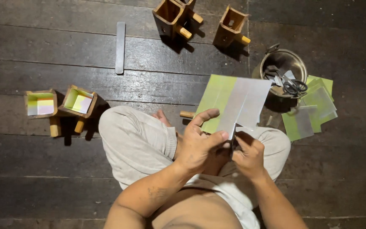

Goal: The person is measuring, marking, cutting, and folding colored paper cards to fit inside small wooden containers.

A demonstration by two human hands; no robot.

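The person sits cross-legged on a dark wooden floor (43,169), and both hands work in front of the lap, near the middle of the view. The left hand (198,144) is closed on the lower edge of a green and grey sheet (234,104); the thumb presses on top and the index finger is stretched along the sheet. The right hand (247,154) is closed around a small dark tool at the bottom edge of the same sheet, just beside the left thumb. I cannot tell exactly what this tool is, because the fingers hide most of it. The sheet stands up from the hands toward 12 o'clock, a little tilted to the right.

At 2 o'clock from the hands there is a round metal bowl (295,59) with scissors (291,85) lying across its rim. Just beside the bowl, at 3 o'clock from the sheet, a pile of cut green sheets (314,110) lies on the floor. At 9 o'clock, well apart from the hands, two small wooden box moulds (60,104) stand next to each other, both lined with coloured paper. At 12 o'clock, far from the person, more empty wooden moulds (200,21) stand near the top edge. A flat metal ruler (120,46) lies at 11 o'clock, apart from everything else.
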